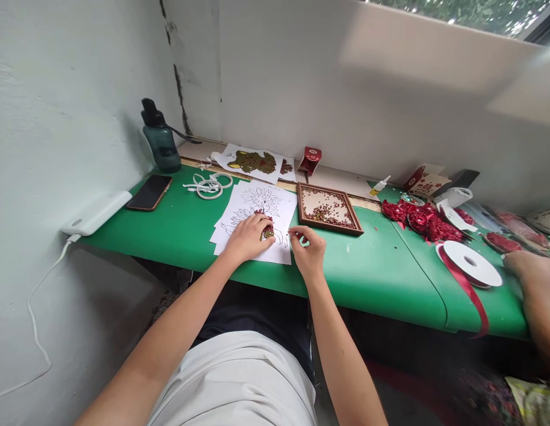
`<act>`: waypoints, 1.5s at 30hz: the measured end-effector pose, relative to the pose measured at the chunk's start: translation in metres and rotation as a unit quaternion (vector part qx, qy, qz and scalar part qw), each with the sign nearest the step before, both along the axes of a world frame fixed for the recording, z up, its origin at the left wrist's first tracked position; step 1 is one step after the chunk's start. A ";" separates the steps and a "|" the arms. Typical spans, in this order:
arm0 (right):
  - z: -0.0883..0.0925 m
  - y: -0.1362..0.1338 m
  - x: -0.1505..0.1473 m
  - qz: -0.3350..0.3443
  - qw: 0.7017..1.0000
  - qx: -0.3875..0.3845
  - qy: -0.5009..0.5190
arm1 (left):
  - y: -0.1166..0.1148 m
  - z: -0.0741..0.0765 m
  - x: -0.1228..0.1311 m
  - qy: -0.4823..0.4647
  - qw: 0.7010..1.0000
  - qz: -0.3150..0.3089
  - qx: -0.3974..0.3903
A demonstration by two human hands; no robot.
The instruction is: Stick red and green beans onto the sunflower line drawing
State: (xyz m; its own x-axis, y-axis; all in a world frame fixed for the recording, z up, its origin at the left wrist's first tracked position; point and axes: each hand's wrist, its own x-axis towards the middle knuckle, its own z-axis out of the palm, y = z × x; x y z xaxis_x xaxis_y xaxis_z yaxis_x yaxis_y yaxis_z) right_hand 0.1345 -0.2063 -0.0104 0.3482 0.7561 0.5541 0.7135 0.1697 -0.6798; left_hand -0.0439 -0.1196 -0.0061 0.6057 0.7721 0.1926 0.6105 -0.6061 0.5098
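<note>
A white sheet with a flower line drawing [261, 207] lies on the green table [381, 278]. A patch of red and green beads [267, 229] fills part of the drawing. My left hand [247, 238] rests flat on the sheet, fingers stretched toward the bead patch. My right hand [307, 248] hovers at the sheet's right edge, thumb and finger pinched; what they hold is too small to make out. A wooden tray of red beads [328, 208] sits just right of the sheet.
A dark water bottle [160, 137], phone [149, 192], white power bank [96, 213] and coiled cable [209, 184] lie at left. A finished bead picture [252, 162] sits by the wall. Red ribbon flowers [419, 219] and a ribbon spool [471, 263] lie at right, near another person's arm [536, 296].
</note>
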 end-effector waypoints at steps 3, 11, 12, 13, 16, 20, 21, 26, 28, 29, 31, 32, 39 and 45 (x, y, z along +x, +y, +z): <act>0.001 0.000 0.001 -0.017 1.000 0.009 0.016 | 0.000 0.000 0.000 -0.002 1.000 0.002 -0.003; 0.003 0.000 0.003 -0.027 0.993 0.024 0.109 | -0.002 0.001 0.000 0.013 1.000 -0.001 0.003; 0.003 0.000 0.004 -0.029 0.993 0.018 0.112 | -0.003 0.002 0.000 0.013 1.000 -0.002 0.003; 0.002 0.001 0.005 -0.029 0.993 0.011 0.113 | -0.003 0.002 -0.001 0.010 1.000 -0.001 0.003; -0.002 0.002 0.007 -0.025 0.994 -0.012 0.107 | -0.003 0.002 -0.002 0.002 1.000 -0.008 0.006; -0.003 0.003 0.008 -0.013 0.995 -0.023 0.099 | -0.004 -0.001 0.000 0.040 0.998 -0.049 0.014; -0.003 0.003 0.008 -0.011 0.995 -0.023 0.099 | -0.004 -0.002 0.000 0.053 0.997 -0.054 0.016; -0.003 0.004 0.009 0.001 0.995 -0.036 0.094 | -0.005 -0.005 0.001 0.055 0.997 -0.039 0.026; -0.003 0.004 0.009 0.006 0.995 -0.039 0.088 | -0.004 -0.006 0.001 0.055 0.997 -0.037 0.029; -0.003 0.004 0.009 0.009 0.995 -0.040 0.086 | -0.004 -0.006 0.001 0.059 0.997 -0.038 0.030; -0.004 0.005 0.008 0.015 0.995 -0.047 0.083 | -0.003 -0.006 0.001 0.066 0.997 -0.040 0.031; -0.004 0.005 0.008 0.019 0.995 -0.052 0.082 | -0.003 -0.006 0.001 0.069 0.996 -0.040 0.031; -0.001 0.005 0.007 0.041 0.993 -0.087 0.063 | -0.005 -0.005 0.002 0.032 0.999 -0.038 0.009; -0.007 0.010 0.008 0.070 0.990 -0.111 -0.047 | 0.005 0.014 -0.015 -0.164 0.984 0.049 0.059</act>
State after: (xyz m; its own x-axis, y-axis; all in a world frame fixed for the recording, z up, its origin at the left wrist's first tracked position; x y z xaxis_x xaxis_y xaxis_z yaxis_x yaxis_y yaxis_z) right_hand 0.1428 -0.1961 -0.0173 0.1856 0.9002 0.3939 0.7554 0.1256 -0.6431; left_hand -0.0592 -0.1150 0.0079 0.4203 0.7843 0.4563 0.4835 -0.6191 0.6188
